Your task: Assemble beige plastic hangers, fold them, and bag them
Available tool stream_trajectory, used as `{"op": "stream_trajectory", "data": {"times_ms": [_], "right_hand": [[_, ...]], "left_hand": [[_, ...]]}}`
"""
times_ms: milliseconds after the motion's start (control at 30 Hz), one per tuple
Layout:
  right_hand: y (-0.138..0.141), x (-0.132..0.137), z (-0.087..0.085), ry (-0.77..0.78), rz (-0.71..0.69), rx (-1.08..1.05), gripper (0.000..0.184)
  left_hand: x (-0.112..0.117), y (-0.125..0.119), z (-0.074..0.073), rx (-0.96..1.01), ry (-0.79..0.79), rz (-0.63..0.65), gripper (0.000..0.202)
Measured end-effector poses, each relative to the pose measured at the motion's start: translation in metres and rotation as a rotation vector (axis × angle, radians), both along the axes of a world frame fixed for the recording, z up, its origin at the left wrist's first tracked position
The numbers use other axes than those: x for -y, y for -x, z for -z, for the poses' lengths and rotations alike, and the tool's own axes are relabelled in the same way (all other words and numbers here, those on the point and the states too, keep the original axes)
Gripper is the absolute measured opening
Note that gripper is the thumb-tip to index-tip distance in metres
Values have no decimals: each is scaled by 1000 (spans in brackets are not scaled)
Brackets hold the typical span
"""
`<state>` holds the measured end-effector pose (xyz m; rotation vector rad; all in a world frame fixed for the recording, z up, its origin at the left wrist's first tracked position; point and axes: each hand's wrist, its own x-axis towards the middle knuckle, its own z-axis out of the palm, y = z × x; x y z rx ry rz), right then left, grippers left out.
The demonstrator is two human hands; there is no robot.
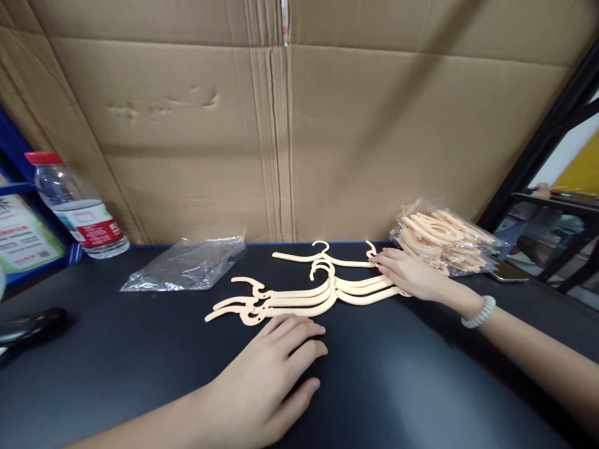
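My left hand [281,368] is over the black tabletop with its fingers spread, holding nothing, just in front of a group of pale peach folding clothes hangers [299,302]. These hangers lie flat and overlap, their hooks pointing away and their folding end pieces on the left. Behind them lies a single clothes hanger [304,256] of the same kind. My right hand [412,273] reaches over the group's right ends, its fingertips closed on the single hanger's right joint, where a curved end piece sticks up. My thumb is partly hidden.
A clear bag packed with more hangers [435,240] lies at the back right, beside a phone-like flat object [509,272]. An emptied-looking clear plastic bag [185,265] lies back left, near a red-capped bottle [87,212]. Cardboard [187,137] walls the back. A black object [35,327] sits left.
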<state>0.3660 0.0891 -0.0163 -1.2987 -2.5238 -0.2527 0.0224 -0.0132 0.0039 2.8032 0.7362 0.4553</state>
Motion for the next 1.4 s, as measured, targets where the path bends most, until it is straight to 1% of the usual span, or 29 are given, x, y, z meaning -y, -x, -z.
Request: {"op": "stream_trajectory", "data": {"times_ms": [333, 467, 600, 800, 933, 1000, 1067, 1200, 1267, 1333, 1400], "right_hand": [[-1, -4, 4, -64, 30, 121, 31], [-2, -6, 7, -43, 10, 37, 28], [-2, -10, 9, -33, 20, -50, 33], [0, -8, 3, 28, -14, -316, 32], [4, -6, -3, 19, -35, -460, 32], [8, -4, -6, 28, -32, -586, 29], [14, -1, -8, 60, -24, -754, 26], [32, 11, -13, 175, 6, -1110, 29], [44, 22, -16, 252, 10, -1238, 30], [59, 36, -19, 351, -16, -1285, 30], [76, 51, -22, 449, -99, -1269, 24]], "left_hand": [[-1, 0, 0, 3, 5, 2, 33], [-1, 1, 0, -31, 3, -3, 31], [0, 1, -1, -49, 3, -13, 31], [0, 1, -2, -56, 4, -14, 30], [1, 1, -1, -39, 5, -8, 30], [1, 1, -2, -32, 9, -8, 30], [1, 0, -3, -25, 16, -13, 30], [0, 0, -2, -5, 42, -20, 30], [0, 1, -1, 16, 65, -35, 30], [-2, 2, 0, 51, 88, -60, 33], [-3, 3, 1, 77, 109, -79, 40]]}}
